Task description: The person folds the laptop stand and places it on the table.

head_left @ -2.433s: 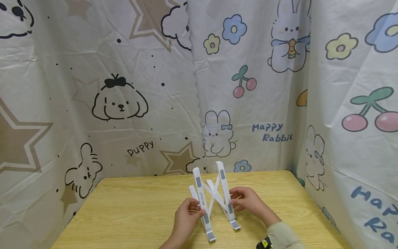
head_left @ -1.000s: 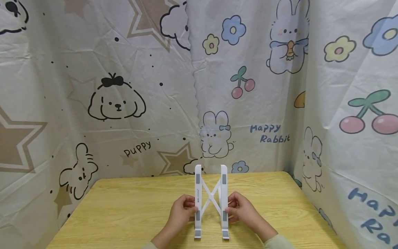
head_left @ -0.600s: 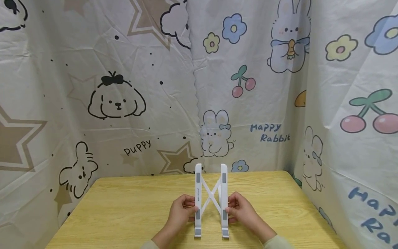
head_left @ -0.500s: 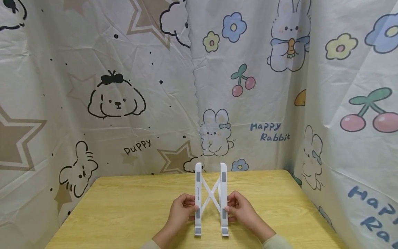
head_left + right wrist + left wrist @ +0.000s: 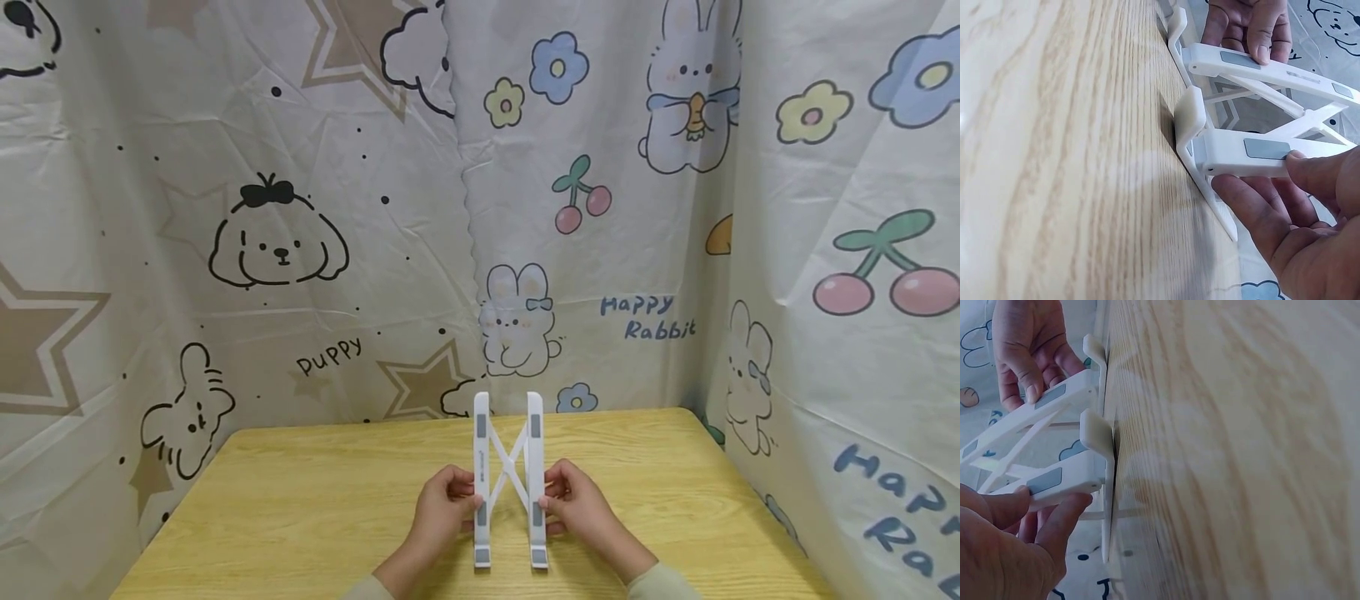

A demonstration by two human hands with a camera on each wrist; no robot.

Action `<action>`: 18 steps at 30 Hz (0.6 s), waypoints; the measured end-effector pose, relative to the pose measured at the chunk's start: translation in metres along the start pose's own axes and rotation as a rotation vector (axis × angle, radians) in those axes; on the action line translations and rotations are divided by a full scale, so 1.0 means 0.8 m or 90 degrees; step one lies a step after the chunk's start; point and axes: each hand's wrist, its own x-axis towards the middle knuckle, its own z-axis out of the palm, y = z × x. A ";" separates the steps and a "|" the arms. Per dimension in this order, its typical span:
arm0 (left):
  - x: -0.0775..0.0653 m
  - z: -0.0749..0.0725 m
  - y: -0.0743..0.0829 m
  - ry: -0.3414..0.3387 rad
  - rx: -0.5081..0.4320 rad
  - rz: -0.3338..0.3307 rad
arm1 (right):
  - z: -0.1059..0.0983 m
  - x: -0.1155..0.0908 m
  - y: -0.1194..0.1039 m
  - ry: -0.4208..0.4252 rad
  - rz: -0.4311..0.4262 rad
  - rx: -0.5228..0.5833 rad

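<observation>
A white folding laptop stand [image 5: 508, 463] stands unfolded on the wooden table, its two long rails joined by an X-shaped brace. Grey pads line the rails, and the lower ends turn up into lips. My left hand [image 5: 442, 510] pinches the left rail low down, thumb on top beside a pad and fingers beneath. On the other side my right hand [image 5: 581, 507] grips the right rail the same way. In the right wrist view the right thumb lies at the edge of a grey pad [image 5: 1266, 149], and the base bars rest along the tabletop.
The light wooden table [image 5: 315, 492] reaches back to a cream curtain [image 5: 420, 250] printed with puppies, rabbits, stars and cherries. Another curtain side [image 5: 847, 375] hangs close along the table's right edge.
The stand was slanted and spread wider at first; both hands turned it to face straight ahead. Lately its two rails have moved slightly closer together, with both hands still holding them.
</observation>
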 end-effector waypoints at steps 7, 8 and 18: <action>0.000 0.004 0.000 0.001 0.018 0.006 | 0.004 0.003 0.006 0.006 0.002 -0.001; 0.000 0.004 0.000 0.000 0.018 0.008 | 0.004 0.004 0.007 0.005 0.002 -0.001; 0.002 0.010 0.000 0.003 0.013 0.024 | 0.010 0.004 0.003 -0.001 0.000 0.007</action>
